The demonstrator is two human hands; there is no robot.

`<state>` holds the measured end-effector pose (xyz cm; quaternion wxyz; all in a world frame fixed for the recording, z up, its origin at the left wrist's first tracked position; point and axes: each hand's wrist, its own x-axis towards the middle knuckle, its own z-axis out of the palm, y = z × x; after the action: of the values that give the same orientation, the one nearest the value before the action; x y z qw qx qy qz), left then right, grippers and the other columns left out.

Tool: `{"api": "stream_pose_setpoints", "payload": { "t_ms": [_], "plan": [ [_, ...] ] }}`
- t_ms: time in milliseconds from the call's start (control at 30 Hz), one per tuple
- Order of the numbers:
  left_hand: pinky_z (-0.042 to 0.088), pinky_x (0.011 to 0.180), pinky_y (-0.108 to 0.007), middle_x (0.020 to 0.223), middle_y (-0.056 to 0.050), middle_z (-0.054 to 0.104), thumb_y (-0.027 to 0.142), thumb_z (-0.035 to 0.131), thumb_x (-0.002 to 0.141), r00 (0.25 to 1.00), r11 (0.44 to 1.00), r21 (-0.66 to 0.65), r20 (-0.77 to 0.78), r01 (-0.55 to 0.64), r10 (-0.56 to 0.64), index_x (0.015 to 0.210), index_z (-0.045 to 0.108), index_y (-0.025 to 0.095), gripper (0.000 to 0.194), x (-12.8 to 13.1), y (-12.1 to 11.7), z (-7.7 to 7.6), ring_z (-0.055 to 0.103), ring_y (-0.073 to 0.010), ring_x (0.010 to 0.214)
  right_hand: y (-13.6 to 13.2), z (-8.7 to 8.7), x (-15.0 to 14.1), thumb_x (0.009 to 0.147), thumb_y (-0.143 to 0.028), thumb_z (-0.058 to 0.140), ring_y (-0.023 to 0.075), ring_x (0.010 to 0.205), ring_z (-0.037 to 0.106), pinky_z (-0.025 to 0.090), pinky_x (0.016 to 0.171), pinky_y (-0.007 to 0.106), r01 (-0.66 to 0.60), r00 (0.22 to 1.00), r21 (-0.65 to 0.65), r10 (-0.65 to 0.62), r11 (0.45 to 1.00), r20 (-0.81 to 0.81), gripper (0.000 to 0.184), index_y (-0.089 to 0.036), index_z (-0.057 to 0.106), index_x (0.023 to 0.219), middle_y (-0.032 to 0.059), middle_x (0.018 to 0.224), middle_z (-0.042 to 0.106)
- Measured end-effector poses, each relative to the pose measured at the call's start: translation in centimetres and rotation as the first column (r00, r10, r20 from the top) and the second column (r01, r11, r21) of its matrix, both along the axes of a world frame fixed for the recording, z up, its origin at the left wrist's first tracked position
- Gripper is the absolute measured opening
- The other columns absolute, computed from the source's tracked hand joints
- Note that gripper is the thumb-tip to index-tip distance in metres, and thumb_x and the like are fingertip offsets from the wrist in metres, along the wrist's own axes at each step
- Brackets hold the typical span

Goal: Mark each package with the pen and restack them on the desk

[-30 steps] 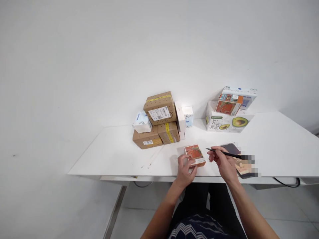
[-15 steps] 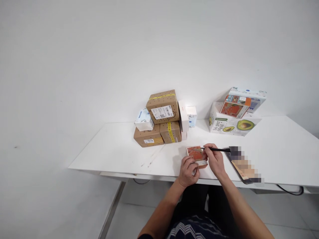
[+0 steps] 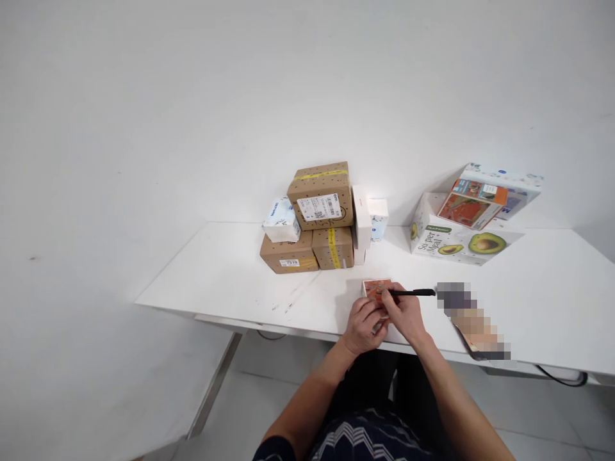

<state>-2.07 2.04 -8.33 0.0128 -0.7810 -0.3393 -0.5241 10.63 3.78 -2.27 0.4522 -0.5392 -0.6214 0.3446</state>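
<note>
A small orange box (image 3: 375,287) lies flat near the front edge of the white table (image 3: 230,282). My left hand (image 3: 362,325) rests on the box's near left side and steadies it. My right hand (image 3: 406,314) grips a black pen (image 3: 408,292) whose tip is on the box's top face. Both hands cover the near half of the box.
A stack of brown cardboard boxes (image 3: 314,221) with small white boxes (image 3: 361,221) stands at the back centre. An avocado-printed box (image 3: 459,237) with other cartons on top sits at the back right. A blurred flat object (image 3: 473,323) lies right of my hands. A cable (image 3: 562,376) hangs under the table's right end.
My right hand moved left with the pen, from beside the blurred object onto the orange box. My left hand stayed on the box. The view shifted slightly to the left.
</note>
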Motion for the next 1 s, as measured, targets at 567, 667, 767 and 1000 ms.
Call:
{"api": "stream_pose_setpoints", "payload": {
  "t_ms": [567,667,767,1000],
  "plan": [
    [0.055,0.084,-0.04,0.095,-0.008,0.069,0.019,0.058,0.077,0.999,1.0,-0.01,0.046,0.004,-0.004,0.089,0.064,0.019,0.013,-0.05,-0.05,0.18,0.063,-0.0212,0.096,0.26,0.43,-0.39,0.087,-0.031,0.047,0.0192,0.073,0.066,0.051,0.071,0.031,-0.066,0.996,0.02,0.065,0.998,0.065,0.022,-0.021,0.067,0.086,0.0037,0.082,0.073],
    [0.055,0.085,-0.039,0.094,-0.007,0.068,0.019,0.057,0.077,0.999,1.0,-0.015,0.036,-0.002,0.002,0.088,0.064,0.019,0.013,-0.05,-0.05,0.25,0.064,-0.0205,0.095,0.3,0.43,-0.35,0.087,-0.031,0.047,0.0191,0.077,0.066,0.051,0.073,0.031,-0.074,0.995,0.027,0.072,0.997,0.066,0.022,-0.02,0.067,0.088,0.0042,0.086,0.073],
    [0.055,0.085,-0.039,0.095,-0.007,0.068,0.019,0.057,0.077,0.999,1.0,-0.009,0.043,0.0,0.0,0.089,0.064,0.018,0.014,-0.06,-0.04,0.31,0.064,-0.0203,0.095,0.34,0.45,-0.3,0.088,-0.031,0.047,0.019,0.078,0.066,0.051,0.074,0.031,-0.078,0.996,0.038,0.076,0.996,0.054,0.022,-0.02,0.067,0.087,0.0045,0.087,0.072],
    [0.056,0.084,-0.04,0.094,-0.007,0.068,0.02,0.058,0.077,0.999,1.0,-0.023,0.043,-0.002,0.003,0.091,0.063,0.019,0.015,-0.09,-0.01,0.1,0.064,-0.0207,0.094,0.06,-0.22,-0.27,0.085,-0.038,0.053,0.0161,0.059,0.059,0.048,0.058,0.028,0.042,0.997,-0.031,-0.044,0.999,-0.056,0.021,-0.02,0.063,0.081,0.001,0.067,0.067]
  ]
}}
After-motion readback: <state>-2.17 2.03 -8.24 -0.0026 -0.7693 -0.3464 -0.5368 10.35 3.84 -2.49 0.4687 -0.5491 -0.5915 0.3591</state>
